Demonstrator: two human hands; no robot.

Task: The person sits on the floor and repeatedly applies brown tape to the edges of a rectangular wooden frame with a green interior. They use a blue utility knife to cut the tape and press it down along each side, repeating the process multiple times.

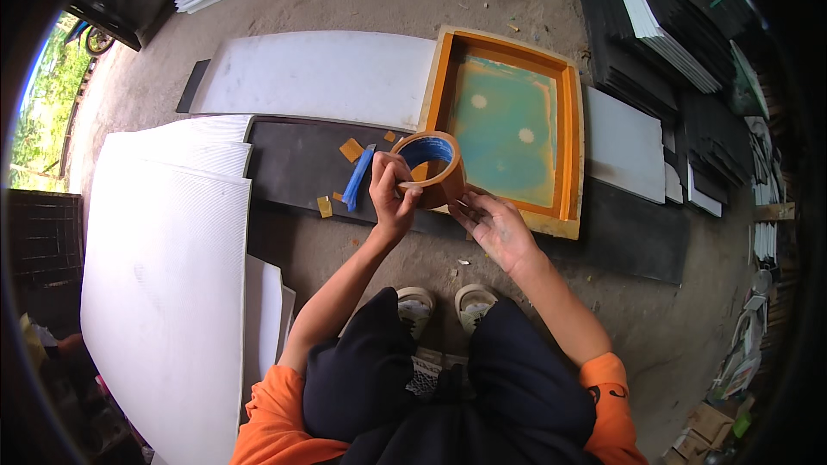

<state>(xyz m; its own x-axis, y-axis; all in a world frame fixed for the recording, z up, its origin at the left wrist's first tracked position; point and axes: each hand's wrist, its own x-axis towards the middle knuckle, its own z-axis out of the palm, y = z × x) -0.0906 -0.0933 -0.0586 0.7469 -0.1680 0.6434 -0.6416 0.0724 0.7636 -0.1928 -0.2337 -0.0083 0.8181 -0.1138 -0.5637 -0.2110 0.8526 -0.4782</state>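
Observation:
My left hand (394, 195) grips a wide roll of brown packing tape (444, 191) by its left side, with the fingers hooked over its rim. The roll's core is blue inside. At the roll's lower right edge is my right hand (495, 228), palm turned up, fingers stretched out and slightly apart. Its fingertips meet or nearly meet the tape; whether they hold its loose end I cannot tell. Just beyond the roll lies a wooden frame (568, 146) edged with brown tape, with a green mesh panel (504, 129) inside. A slim blue tool (357, 179) rests left of my left hand.
Small tape scraps (351, 150) lie on a dark board (297, 159). White sheets (164, 267) are stacked at the left, and a white board (319, 73) lies beyond. Black and white sheets (663, 26) pile up at the far right. My feet stand on the bare floor.

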